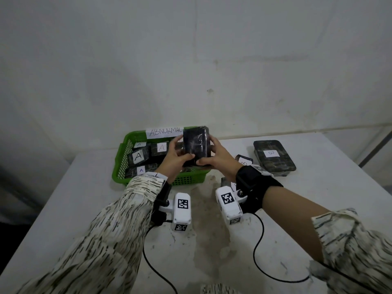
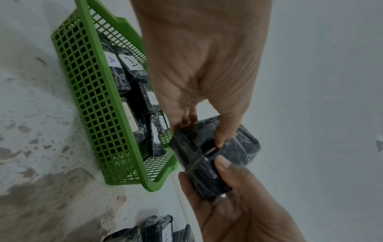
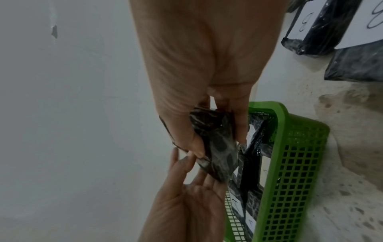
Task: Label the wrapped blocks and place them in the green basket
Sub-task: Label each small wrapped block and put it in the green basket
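**Above the green basket, a wrapped block in both our hands**

Over the near right corner of the green plastic mesh basket (image 1: 121,164) we hold a dark rectangular block wrapped in clear film (image 1: 196,145), standing on end and raised clear of the basket's contents. Our left hand (image 1: 176,159) curls round its lower left side, thumb across the front face and fingers behind. Our right hand (image 1: 216,155) grips the lower right side, thumb pressed on the front near the bottom edge, fingers wrapped round the back. From the head view, the face turned towards us carries no paper label.

Inside the basket lie several more film-wrapped dark blocks (image 1: 139,157), each bearing a white paper label marked "A" (image 1: 161,147). A white paper sign reading "ABNORMAL" (image 1: 164,132) is fixed to the basket's far rim.

To the right, on the white stained table (image 1: 297,209), sits a larger dark wrapped block with a white "B" label (image 1: 273,157), well apart from the basket. Nearer our right wrist lies a smaller wrapped block with a white label (image 1: 245,160), its writing too small to read from the head view.
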`<move>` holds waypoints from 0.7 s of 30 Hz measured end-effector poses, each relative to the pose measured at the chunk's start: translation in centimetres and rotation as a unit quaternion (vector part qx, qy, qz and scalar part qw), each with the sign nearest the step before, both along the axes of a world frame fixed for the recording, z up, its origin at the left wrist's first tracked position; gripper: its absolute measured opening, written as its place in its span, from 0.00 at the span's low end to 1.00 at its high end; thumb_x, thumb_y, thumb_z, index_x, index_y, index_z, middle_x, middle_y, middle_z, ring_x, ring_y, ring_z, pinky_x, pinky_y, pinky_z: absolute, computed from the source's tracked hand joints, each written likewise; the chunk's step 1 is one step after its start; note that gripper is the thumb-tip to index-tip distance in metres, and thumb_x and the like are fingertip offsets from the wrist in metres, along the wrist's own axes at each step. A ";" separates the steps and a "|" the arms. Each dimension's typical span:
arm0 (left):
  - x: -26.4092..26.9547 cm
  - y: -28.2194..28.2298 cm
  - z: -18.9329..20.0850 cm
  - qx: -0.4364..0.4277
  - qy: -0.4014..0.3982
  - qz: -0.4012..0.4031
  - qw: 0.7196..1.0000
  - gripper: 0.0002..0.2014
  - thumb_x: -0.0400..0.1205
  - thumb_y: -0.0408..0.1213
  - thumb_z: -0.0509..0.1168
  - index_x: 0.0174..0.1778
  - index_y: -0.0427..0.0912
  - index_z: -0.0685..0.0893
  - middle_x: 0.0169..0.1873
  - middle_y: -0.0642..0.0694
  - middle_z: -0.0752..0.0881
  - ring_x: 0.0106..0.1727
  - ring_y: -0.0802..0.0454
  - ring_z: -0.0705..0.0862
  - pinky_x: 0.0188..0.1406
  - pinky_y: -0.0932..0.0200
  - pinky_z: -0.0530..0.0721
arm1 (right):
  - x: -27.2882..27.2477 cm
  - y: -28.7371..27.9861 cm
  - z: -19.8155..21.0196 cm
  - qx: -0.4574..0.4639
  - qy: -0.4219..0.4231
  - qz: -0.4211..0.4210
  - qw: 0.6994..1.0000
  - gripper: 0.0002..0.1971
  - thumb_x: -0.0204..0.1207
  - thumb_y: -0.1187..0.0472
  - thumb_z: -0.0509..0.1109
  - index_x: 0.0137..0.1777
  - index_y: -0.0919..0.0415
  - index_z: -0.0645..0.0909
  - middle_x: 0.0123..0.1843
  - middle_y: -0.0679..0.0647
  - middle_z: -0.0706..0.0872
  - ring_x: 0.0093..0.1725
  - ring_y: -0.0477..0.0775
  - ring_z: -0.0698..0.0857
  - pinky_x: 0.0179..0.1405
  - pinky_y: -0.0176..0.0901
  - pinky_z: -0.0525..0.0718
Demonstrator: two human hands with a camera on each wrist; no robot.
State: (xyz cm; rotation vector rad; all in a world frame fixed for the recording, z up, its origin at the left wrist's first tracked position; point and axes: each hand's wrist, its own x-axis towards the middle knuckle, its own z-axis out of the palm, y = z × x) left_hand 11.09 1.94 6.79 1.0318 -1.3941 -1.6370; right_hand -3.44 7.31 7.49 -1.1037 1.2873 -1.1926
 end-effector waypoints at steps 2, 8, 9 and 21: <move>0.4 0.0 0.2 -0.033 -0.032 -0.011 0.999 0.31 0.78 0.19 0.62 0.65 0.62 0.70 0.62 0.32 0.80 0.62 0.38 0.82 0.60 0.37 0.82 | 0.5 0.4 -0.1 -0.008 -0.002 0.026 1.000 0.44 0.73 0.76 0.71 0.82 0.47 0.56 0.61 0.50 0.81 0.63 0.57 0.83 0.58 0.52 0.86; 0.4 0.3 1.0 0.044 0.025 -0.005 0.999 0.16 0.87 0.41 0.54 0.71 0.48 0.70 0.49 0.44 0.83 0.44 0.49 0.83 0.39 0.55 0.82 | 0.7 0.8 0.1 0.010 -0.054 0.016 0.998 0.27 0.83 0.61 0.64 0.79 0.44 0.63 0.68 0.62 0.78 0.62 0.61 0.83 0.49 0.53 0.89; 0.3 0.4 0.9 0.052 0.038 -0.009 0.998 0.16 0.87 0.41 0.55 0.71 0.47 0.70 0.47 0.45 0.82 0.42 0.50 0.82 0.39 0.55 0.81 | 0.7 0.8 0.3 0.007 -0.041 0.009 0.999 0.23 0.84 0.58 0.63 0.77 0.45 0.65 0.67 0.62 0.79 0.60 0.59 0.83 0.49 0.54 0.88; -0.4 1.2 1.6 0.049 0.050 -0.045 0.996 0.05 0.85 0.38 0.59 0.56 0.49 0.72 0.47 0.45 0.81 0.44 0.50 0.81 0.39 0.54 0.80 | -0.2 -0.1 1.1 0.026 -0.038 -0.029 0.999 0.13 0.80 0.47 0.66 0.49 0.50 0.65 0.51 0.50 0.80 0.49 0.54 0.80 0.46 0.58 0.81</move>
